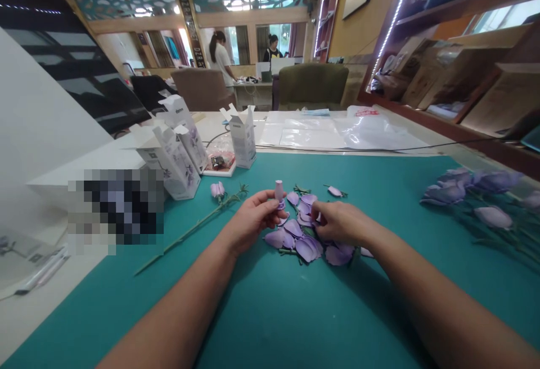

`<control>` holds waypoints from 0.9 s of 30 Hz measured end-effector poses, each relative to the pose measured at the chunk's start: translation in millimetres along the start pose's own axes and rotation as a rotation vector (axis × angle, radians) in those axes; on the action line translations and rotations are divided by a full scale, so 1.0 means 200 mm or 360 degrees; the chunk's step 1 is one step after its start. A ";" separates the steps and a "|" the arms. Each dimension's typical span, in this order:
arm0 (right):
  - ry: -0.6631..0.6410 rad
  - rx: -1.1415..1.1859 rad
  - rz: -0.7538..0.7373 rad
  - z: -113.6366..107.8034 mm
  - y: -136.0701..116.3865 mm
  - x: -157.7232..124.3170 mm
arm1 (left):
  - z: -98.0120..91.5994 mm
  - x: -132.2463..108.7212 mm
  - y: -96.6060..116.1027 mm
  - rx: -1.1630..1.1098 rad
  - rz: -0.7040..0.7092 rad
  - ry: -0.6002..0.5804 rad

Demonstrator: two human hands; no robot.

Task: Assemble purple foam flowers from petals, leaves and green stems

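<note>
My left hand (256,211) pinches a small pale purple flower core (279,190), upright between thumb and fingers, with a ring of purple at its base. My right hand (340,221) is in the heap of loose purple petals (309,248), its fingertips curled down and pressed together; whatever they pinch is hidden. Green leaf pieces (287,252) lie among the petals. Just beyond the heap rests a small loose bud (335,191). Left of my left hand, a green artificial stem (185,235) lies slanting, near a pale purple bud (217,190).
A green mat (270,313) covers the table. Opened white boxes (172,161) stand at the back left, with another white box (243,138) beside them. Purple artificial roses (447,189) lie at the right. Clear plastic bags (312,133) are behind the mat. Two people stand in the background.
</note>
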State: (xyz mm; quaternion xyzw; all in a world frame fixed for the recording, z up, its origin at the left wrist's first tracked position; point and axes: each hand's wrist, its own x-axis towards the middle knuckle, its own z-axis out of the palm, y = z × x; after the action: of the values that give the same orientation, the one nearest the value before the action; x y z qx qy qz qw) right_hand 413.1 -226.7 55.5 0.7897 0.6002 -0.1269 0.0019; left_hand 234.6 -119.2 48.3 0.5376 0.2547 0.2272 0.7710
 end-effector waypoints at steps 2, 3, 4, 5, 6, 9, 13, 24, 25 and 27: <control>0.0022 -0.0029 0.0001 0.01 0.00 0.00 | 0.00 0.00 0.00 0.0037 0.0005 -0.0002; 0.0033 -0.0051 0.0002 0.02 0.00 0.01 | 0.00 0.00 0.00 0.0057 0.0013 -0.0005; 0.0042 -0.0077 0.0006 0.03 0.00 0.01 | 0.01 -0.01 0.00 0.0077 0.0020 -0.0008; 0.0050 -0.0105 0.0010 0.03 0.00 0.01 | 0.01 -0.01 0.00 0.0095 0.0027 -0.0010; 0.0055 -0.0130 0.0013 0.03 0.00 0.01 | 0.01 -0.01 0.00 0.0109 0.0033 -0.0010; 0.0139 -0.0130 -0.0019 0.02 0.01 0.01 | 0.01 -0.01 0.00 0.0143 0.0044 -0.0021; 0.0465 0.0319 -0.0141 -0.02 0.00 0.00 | 0.00 0.00 -0.01 0.0220 0.0089 -0.0077; 0.0475 0.1804 -0.0015 -0.06 -0.09 -0.03 | 0.01 0.01 -0.05 0.0293 0.0268 -0.0160; 0.0470 0.1827 -0.0023 -0.06 -0.10 -0.04 | 0.01 0.01 -0.05 0.0296 0.0288 -0.0161; 0.0465 0.1880 -0.0028 -0.06 -0.12 -0.05 | 0.02 0.01 -0.05 0.0314 0.0321 -0.0156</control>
State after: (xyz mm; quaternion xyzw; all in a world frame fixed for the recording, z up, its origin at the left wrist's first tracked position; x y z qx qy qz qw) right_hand 391.3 -226.9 73.4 0.6614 0.4291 -0.3288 -0.5199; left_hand 238.8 -123.4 40.1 0.6440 0.1827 0.2508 0.6992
